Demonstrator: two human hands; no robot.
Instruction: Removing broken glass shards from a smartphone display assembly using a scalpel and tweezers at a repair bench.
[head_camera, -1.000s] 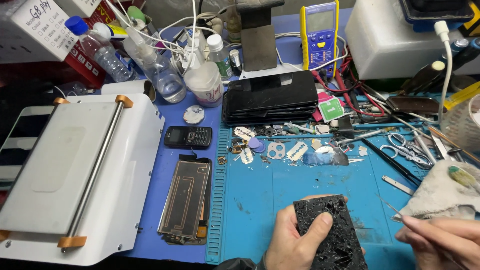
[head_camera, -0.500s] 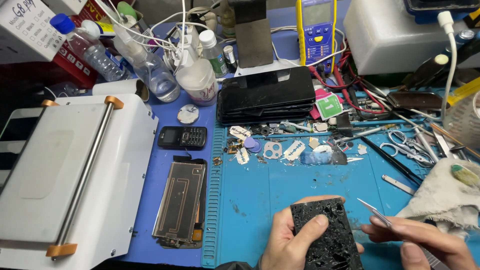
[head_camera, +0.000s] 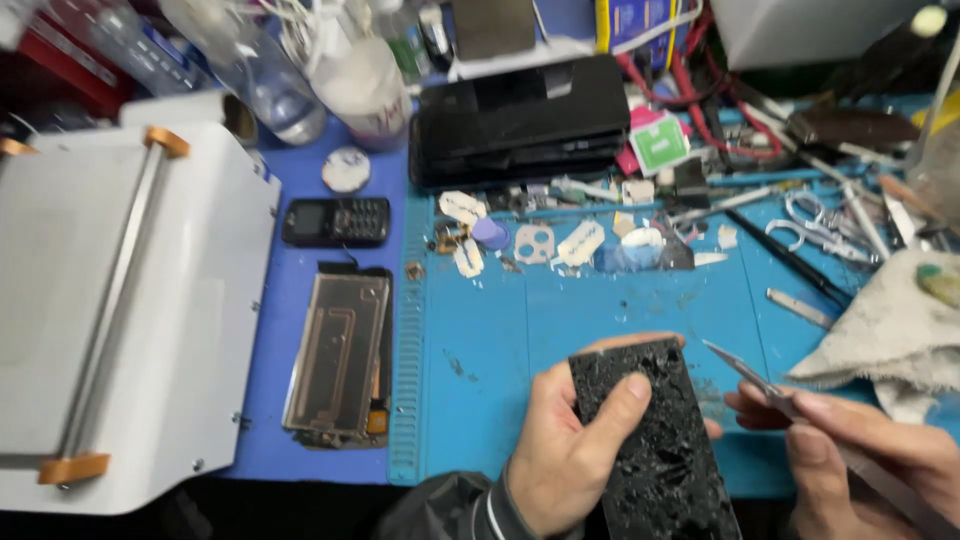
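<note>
We see the left hand (head_camera: 570, 450) wrapped around a black phone panel (head_camera: 650, 440), thumb pressed flat on its face and fingers curled behind the far edge. The panel looks badly broken: its whole surface is a rough, glittering crust of shattered black glass, with no smooth patch showing, and its lower end runs out of view. It is held just above the near edge of the blue work mat (head_camera: 520, 340), tilted slightly to the right.

The right hand (head_camera: 860, 460) is closed in a pinch on a thin metal blade tool (head_camera: 745, 368), whose pointed tip sits just right of the panel's upper right corner; whether the tip touches the glass we cannot tell, as the picture is blurred there.

Left of the mat, on the darker blue surface, lies an opened phone body (head_camera: 340, 355) with a coppery foil back, and just beyond it a small black keypad phone (head_camera: 335, 221). Further left again stands a white machine (head_camera: 120, 310) with orange clips. Along the far side of the mat we see a scatter of small parts (head_camera: 550, 240) and a stack of black phones (head_camera: 520, 118). At the mat's right edge lies a crumpled grey cloth (head_camera: 890, 330), with scissors (head_camera: 815, 222) beyond it. Clear plastic bottles (head_camera: 300, 70) stand behind the keypad phone.
</note>
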